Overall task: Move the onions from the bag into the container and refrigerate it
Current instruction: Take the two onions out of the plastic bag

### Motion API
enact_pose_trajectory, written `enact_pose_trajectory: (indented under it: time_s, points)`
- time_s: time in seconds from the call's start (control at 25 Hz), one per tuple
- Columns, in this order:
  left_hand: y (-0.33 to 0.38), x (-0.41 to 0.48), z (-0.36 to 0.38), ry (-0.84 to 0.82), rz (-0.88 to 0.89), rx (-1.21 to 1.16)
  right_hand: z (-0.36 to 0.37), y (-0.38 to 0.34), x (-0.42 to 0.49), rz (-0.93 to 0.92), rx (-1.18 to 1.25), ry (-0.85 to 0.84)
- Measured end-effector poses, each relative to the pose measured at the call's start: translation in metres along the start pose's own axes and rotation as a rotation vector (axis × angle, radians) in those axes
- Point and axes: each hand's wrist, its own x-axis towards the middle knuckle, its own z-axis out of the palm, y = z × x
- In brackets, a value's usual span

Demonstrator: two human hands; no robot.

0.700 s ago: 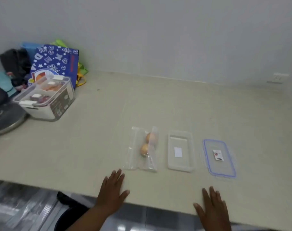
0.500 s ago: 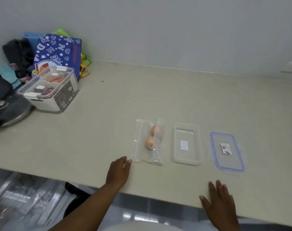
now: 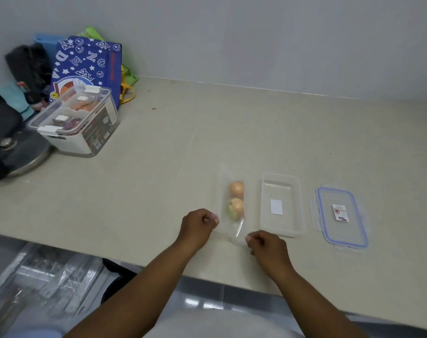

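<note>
A clear plastic bag (image 3: 228,228) lies on the beige counter with two onions (image 3: 237,200) inside, one behind the other. My left hand (image 3: 199,224) pinches the bag's near left corner. My right hand (image 3: 266,246) pinches its near right corner. Just right of the bag stands an open clear rectangular container (image 3: 281,230), nothing in it but a white label on its floor. Its blue-rimmed lid (image 3: 341,237) lies flat further right.
A lidded white storage box (image 3: 78,123) with food stands at the back left, in front of a blue patterned bag (image 3: 90,62) and dark items. A round metal lid (image 3: 20,154) lies at the far left. The counter's front edge runs under my forearms.
Both hands have left the counter edge and moved forward. They now pinch the bag's near corners. The camera has shifted a little.
</note>
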Motion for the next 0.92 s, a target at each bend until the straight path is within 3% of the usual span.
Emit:
enact_pose_trajectory:
  time_s: [0.16,0.36,0.56,0.8,0.92]
  points:
    - [0.006,-0.033,0.006,-0.132,0.201,0.187,0.001,-0.042,0.004,-0.001,0.231,0.020]
    - [0.000,-0.057,0.017,-0.298,0.157,0.156,0.002,-0.053,0.006,0.055,0.129,-0.005]
    - [0.021,-0.052,0.016,-0.118,0.034,-0.050,-0.008,-0.041,-0.004,0.020,0.138,-0.079]
    - [0.036,-0.035,0.029,-0.144,-0.086,0.021,-0.003,-0.035,-0.022,0.034,0.226,-0.165]
    - [0.026,-0.034,0.025,-0.119,-0.064,-0.026,-0.005,-0.029,-0.024,0.088,0.302,-0.093]
